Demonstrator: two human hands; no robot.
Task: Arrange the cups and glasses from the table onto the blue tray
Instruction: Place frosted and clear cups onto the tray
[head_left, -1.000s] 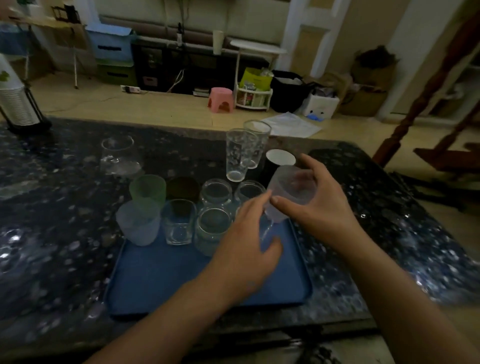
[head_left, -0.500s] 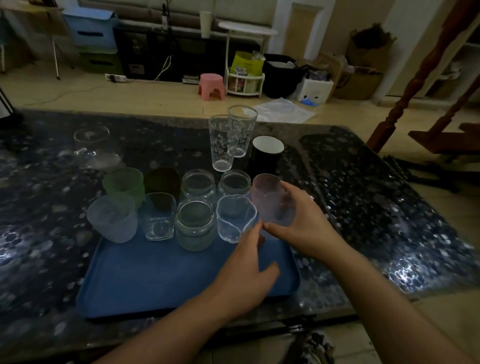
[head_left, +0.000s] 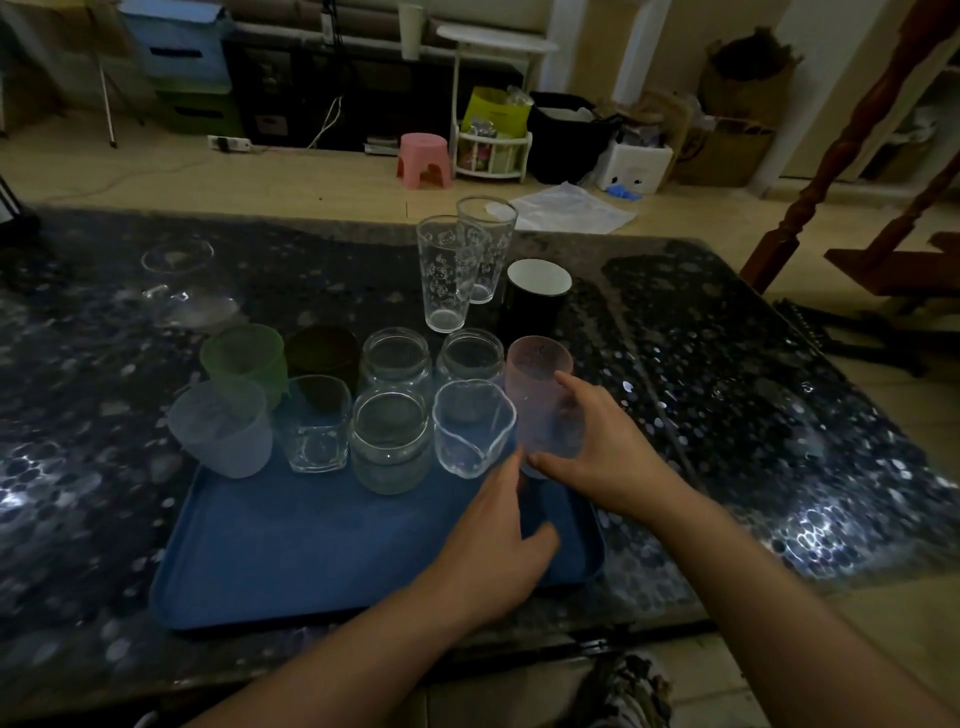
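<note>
Dark speckled tabletop under me, blue tray in front. My right hand has its grip clamped round the frosted pink cup, tilted at the tray's far right corner; left hand hovers beside, fingers relaxed.

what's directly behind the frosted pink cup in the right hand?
Behind the pink cup, held by the right hand, stands a black mug with a white interior, on the table beyond the blue tray. The cup covers the mug's base.
</note>
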